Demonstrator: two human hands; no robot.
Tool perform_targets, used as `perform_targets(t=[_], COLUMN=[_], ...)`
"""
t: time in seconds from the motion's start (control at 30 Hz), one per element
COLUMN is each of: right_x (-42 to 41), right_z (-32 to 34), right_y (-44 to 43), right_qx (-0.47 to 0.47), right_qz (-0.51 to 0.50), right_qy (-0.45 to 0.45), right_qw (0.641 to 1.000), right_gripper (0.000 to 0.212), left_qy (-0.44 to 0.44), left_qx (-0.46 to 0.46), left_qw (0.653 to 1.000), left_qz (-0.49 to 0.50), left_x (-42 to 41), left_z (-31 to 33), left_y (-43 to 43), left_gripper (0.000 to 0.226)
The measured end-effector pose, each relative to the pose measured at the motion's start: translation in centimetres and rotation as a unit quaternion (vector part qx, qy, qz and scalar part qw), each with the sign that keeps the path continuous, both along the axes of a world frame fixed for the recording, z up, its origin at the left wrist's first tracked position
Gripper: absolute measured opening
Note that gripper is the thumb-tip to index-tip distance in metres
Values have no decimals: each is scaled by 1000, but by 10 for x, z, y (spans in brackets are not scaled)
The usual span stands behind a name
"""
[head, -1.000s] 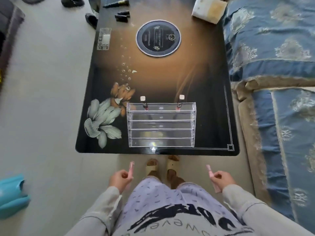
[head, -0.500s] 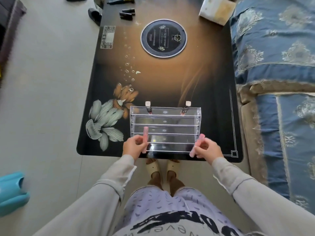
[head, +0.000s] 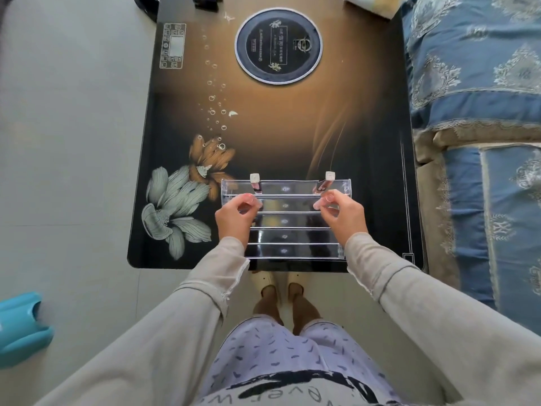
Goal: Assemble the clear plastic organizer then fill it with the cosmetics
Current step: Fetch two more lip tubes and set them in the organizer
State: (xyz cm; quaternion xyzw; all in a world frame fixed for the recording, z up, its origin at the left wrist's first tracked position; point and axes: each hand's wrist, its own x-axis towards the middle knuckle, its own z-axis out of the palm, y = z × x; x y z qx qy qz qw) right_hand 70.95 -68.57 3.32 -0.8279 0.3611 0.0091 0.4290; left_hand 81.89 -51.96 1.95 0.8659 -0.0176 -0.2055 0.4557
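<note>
The clear organizer point(head: 285, 221) is stood at the near edge of the table point(head: 292, 127), with two capped tubes point(head: 255, 180) lodged in its far tier. Over the next tier a pink tube point(head: 328, 198) is pinched in curled fingers by the right hand point(head: 342, 213), and another by the left hand point(head: 234, 216). If released crooked, a tube could be toppled. The light organizer might also be nudged off the edge.

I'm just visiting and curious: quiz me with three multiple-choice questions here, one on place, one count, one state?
1. The clear plastic tiered organizer stands on: A) near edge of the dark glossy table B) shelf C) chair
2. How many white-capped cosmetic tubes stand in its back row? A) one B) two C) four
3. The left hand and right hand: A) lie flat B) hang empty C) each pinch a pink tube
Answers: 1A, it sits by that edge; 2B, one near each end; 3C, each holds one at the second row.
</note>
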Motion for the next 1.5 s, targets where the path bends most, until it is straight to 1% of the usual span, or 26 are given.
perform_targets(t=[0.1,0.23,0.37,0.5,0.63,0.83,1.13,1.5], right_x=[0,0,0,1,1,2,2,4], right_z=[-4,-8,-11,-15,-17,-15,-15,-14], right_y=[1,1,-2,-5,-6,-7,-10,-5], right_qx=[-2,-10,-17,-24,-27,-22,-23,-16], right_qz=[9,8,13,17,18,30,45,46], right_qy=[21,36,42,46,47,53,62,61], right_qw=[1000,999,999,999,998,998,997,997], right_gripper=[11,14,14,10,11,13,12,10], left_qy=[-2,-12,-17,-18,-46,-31,-18,-34], left_qx=[34,67,86,99,122,118,113,121], left_qw=[999,994,990,987,981,984,984,981], left_qz=[-33,-89,-113,-124,-145,-131,-139,-147], left_x=[0,1,4,6,5,5,3,5], left_z=[-4,-8,-9,-10,-11,-11,-7,-8], left_y=[0,0,-2,-4,-3,-1,-1,2], left_gripper=[6,10,16,9,14,15,21,20])
